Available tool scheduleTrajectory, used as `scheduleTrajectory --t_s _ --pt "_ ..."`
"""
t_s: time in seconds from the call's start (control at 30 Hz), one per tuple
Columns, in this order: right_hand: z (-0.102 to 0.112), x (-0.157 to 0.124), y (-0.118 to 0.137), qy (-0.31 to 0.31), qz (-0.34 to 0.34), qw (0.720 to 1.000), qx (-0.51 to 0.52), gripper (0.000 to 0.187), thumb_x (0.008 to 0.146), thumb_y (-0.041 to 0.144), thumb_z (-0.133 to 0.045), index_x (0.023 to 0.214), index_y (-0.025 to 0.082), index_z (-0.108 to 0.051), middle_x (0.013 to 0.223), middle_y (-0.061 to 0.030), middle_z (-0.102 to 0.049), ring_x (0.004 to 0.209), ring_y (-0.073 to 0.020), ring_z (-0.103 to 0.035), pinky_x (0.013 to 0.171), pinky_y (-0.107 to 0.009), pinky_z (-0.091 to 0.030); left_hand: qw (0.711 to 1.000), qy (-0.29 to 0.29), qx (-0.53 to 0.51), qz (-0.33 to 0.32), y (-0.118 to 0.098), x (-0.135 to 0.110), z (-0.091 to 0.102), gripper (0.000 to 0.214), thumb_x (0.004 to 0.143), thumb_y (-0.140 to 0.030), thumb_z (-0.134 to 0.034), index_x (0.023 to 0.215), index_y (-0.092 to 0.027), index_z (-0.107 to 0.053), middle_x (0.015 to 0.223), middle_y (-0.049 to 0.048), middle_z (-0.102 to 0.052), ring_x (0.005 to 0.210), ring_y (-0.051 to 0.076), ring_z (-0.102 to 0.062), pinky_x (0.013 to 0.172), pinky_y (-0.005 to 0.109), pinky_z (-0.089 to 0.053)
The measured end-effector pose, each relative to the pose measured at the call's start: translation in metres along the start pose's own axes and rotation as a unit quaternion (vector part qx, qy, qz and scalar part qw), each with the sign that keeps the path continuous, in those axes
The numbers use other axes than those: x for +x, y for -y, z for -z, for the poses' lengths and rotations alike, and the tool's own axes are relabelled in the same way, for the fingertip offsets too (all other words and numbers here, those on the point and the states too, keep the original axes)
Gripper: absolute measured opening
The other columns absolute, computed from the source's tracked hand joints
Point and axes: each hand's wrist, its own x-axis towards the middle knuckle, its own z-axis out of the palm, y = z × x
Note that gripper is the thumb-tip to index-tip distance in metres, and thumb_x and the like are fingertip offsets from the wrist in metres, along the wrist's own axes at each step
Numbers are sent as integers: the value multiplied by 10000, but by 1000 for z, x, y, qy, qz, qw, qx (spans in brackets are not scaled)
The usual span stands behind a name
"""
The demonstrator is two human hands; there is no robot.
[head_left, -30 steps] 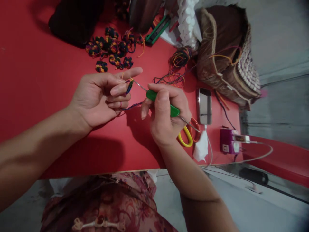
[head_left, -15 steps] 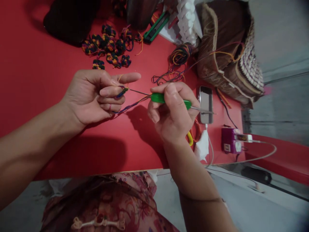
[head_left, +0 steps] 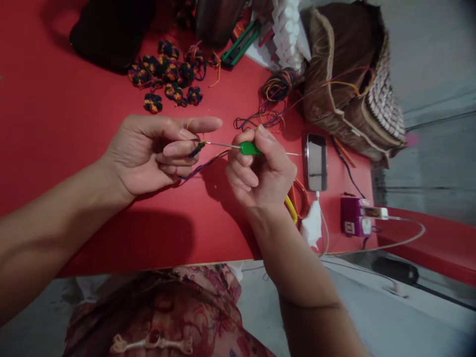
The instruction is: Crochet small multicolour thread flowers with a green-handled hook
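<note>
Between thumb and fingers, my left hand (head_left: pixel 163 151) pinches a small dark multicoloured crochet piece (head_left: pixel 199 148). Its index finger points out to the right with an orange thread looped over it. My right hand (head_left: pixel 262 168) is closed around the green handle of a crochet hook (head_left: pixel 251 148). The hook's thin metal shaft reaches left, its tip meeting the edge of the piece. Dark and orange strands of yarn (head_left: pixel 208 163) run from my left fingers toward my right hand, which hides their far part.
Several finished crochet pieces (head_left: pixel 171 72) lie beyond my left hand. A yarn bundle (head_left: pixel 277 84), a green cutter (head_left: pixel 241 44) and a brown bag (head_left: pixel 323 89) are at the back. Scissors (head_left: pixel 303 198), a phone (head_left: pixel 316 161) on a cable and a purple adapter (head_left: pixel 355 216) sit to the right.
My left hand has shifted slightly right and down with the crochet piece. My right hand has turned around the hook, which now lies more level, its tip still at the piece.
</note>
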Motion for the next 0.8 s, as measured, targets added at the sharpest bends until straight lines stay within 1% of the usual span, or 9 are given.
scheduleTrajectory --t_s 0.1,0.17,0.23,0.3,0.4,0.5,0.63,0.73,0.8 --pt "-6 1 -4 37 -6 998 55 196 932 386 -871 842 234 -786 615 88 -476 405 -45 -259 355 -229 -215 1000 -8 19 -10 6 0 -2 248 785 -95 -667 924 -111 -872 486 -39 -431 443 76 -231 458 217 -256" --pt "-10 2 -9 43 -7 996 72 183 956 376 -863 876 235 -777 633 100 -472 404 -37 -266 363 -207 -244 999 -20 40 -24 12 2 -4 266 807 -91 -680 964 -134 -892 502 -29 -493 453 80 -244 476 221 -274" --pt "-12 2 -12 22 -13 998 60 179 1023 386 -790 909 252 -756 669 90 -499 424 -50 -314 379 -208 -296 997 -29 62 -36 17 3 -6 301 799 -88 -703 1015 -153 -902 514 -28 -518 454 81 -260 480 221 -269" --pt "-12 2 -14 -8 -19 999 44 209 1092 371 -666 929 263 -739 704 71 -529 454 -69 -362 399 -219 -333 995 -34 81 -50 19 5 -7 328 787 -87 -721 1049 -161 -904 527 -29 -524 452 83 -281 478 226 -276" --pt "-8 5 -16 -27 -18 998 45 244 1120 334 -580 949 260 -738 720 60 -536 473 -77 -363 421 -224 -342 991 -39 98 -81 21 4 -8 323 797 -85 -744 1059 -172 -910 539 -37 -523 446 80 -268 470 239 -283" --pt "-5 8 -19 -30 4 999 20 221 1099 426 -671 962 267 -738 719 62 -540 479 -75 -358 431 -230 -347 987 -44 104 -111 21 3 -9 301 803 -73 -750 1033 -167 -919 514 -44 -500 450 84 -262 474 248 -296" --pt "-8 9 -18 -47 71 996 -35 357 986 614 -831 929 271 -750 687 71 -535 453 -71 -354 413 -251 -335 985 -40 107 -129 20 4 -9 276 806 -80 -725 1002 -129 -914 496 -38 -478 453 91 -267 468 252 -322" --pt "-10 7 -15 -50 95 992 -58 384 908 624 -912 884 271 -765 678 57 -574 438 -75 -348 405 -274 -319 981 -40 137 -132 20 6 -7 151 864 -136 -753 916 -142 -894 551 -5 -556 449 82 -282 441 242 -288" --pt "-8 8 -15 -38 87 993 -67 354 881 583 -945 891 279 -765 675 55 -601 430 -82 -361 403 -281 -319 978 -46 150 -139 21 8 -5 120 911 -178 -789 821 -140 -858 582 10 -600 442 66 -299 429 228 -268"
